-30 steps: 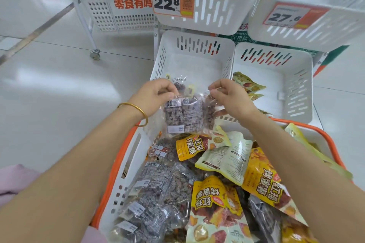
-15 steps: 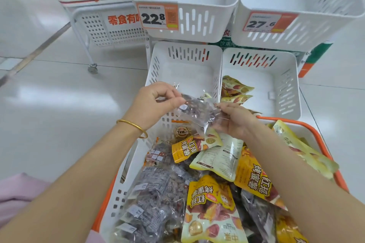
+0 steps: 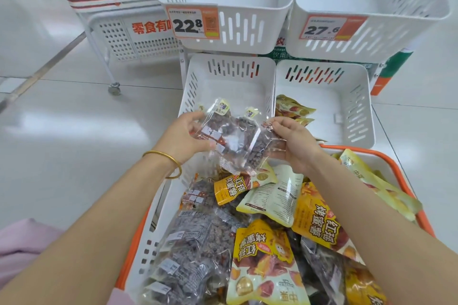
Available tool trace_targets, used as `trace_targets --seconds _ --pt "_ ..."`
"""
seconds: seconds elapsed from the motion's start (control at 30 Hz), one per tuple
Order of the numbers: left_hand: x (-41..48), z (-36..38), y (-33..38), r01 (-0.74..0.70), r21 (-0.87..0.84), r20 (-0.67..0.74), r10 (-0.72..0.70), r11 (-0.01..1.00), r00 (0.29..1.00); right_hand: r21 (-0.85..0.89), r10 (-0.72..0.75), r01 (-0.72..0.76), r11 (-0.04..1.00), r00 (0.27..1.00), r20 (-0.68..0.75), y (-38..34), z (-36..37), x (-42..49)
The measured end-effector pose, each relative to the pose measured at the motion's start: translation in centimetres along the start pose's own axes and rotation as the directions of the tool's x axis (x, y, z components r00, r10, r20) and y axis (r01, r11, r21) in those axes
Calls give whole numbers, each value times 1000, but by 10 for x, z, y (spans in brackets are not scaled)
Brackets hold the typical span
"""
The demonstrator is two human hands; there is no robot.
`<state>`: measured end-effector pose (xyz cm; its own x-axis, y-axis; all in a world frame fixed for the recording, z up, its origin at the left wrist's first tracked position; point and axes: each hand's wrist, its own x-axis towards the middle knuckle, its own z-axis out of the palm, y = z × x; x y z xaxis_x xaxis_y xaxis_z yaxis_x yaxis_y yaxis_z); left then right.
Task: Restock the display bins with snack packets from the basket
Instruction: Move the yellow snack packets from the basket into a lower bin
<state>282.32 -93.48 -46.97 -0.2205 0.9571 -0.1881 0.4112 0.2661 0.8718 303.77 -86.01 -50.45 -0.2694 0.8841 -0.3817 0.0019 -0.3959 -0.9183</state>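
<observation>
L hand [image 3: 184, 138] & R hand [image 3: 295, 141] hold a bunch of clear packets [image 3: 233, 136] w/ dark snacks at frame centre, over near edge of lower-left bin [image 3: 190, 91]. L: thumb + fingers curled round bunch's left side. R: fingertips pinch its right edge. Orange-rimmed basket [image 3: 359, 149] fills bottom of frame, full of yellow packets [image 3: 262, 255] + more clear ones.

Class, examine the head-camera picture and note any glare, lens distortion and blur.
Head view: glare patches on the glossy floor; wide-angle lens bows the upper left bin's rim; the clear packets gripped by the left hand and right hand look soft, labels unreadable.
</observation>
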Motion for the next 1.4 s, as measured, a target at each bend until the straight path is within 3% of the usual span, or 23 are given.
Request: trace_targets --seconds 0.17,0.3,0.43,0.53,0.63,0.73,0.83,0.9,0.97,1.03,1.13,1.17,1.23,1.3,1.4 --pt "0 -7 -14 29 -39 116 -24 999 993 17 -65 65 998 998 -8 -14 -4 1" --pt "3 -7 -20 49 -100 153 -33 994 988 -17 -99 100 995 993 68 -22 -3 2" --pt "9 5 -21 44 -88 125 -33 995 992 -24 -87 91 996 985 147 -21 5 5" --pt "17 16 -20 79 -229 96 -59 970 994 -50 -88 96 994 985 151 -21 11 12" --pt "31 22 -18 86 -255 52 -75 963 996 -34 9 -3 999 983 181 -26 12 20" --pt "56 21 -15 64 -226 65 -51 972 997 -161 -29 55 986 987 159 -35 12 36" --pt "96 13 -11 -3 -199 28 9 980 1000 -145 -147 148 978 989 17 -48 15 69" --pt "130 5 -17 -35 -15 -63 34 999 997 -187 -223 202 961 970 -98 -49 16 98" --pt "163 0 -33 -71 263 -52 88 962 995 -353 -323 243 904 927 -190 -46 18 126" --pt "191 4 -51 -138 531 74 116 836 990 -556 -404 235 797 892 -204 -41 24 145" --pt "224 21 -67 -250 805 241 89 538 966 -744 -504 221 631 845 -177 -31 34 167" --pt "233 26 -70 -277 848 271 79 452 959 -781 -528 215 586 833 -166 -27 36 173" --pt "243 34 -75 -267 881 285 12 390 959 -824 -561 210 526 814 -151 -20 40 185" --pt "244 35 -78 -245 893 268 -8 378 963 -823 -577 223 523 803 -149 -18 43 194" --pt "233 25 -88 -251 874 223 115 416 968 -793 -589 252 555 792 -160 -24 46 199"
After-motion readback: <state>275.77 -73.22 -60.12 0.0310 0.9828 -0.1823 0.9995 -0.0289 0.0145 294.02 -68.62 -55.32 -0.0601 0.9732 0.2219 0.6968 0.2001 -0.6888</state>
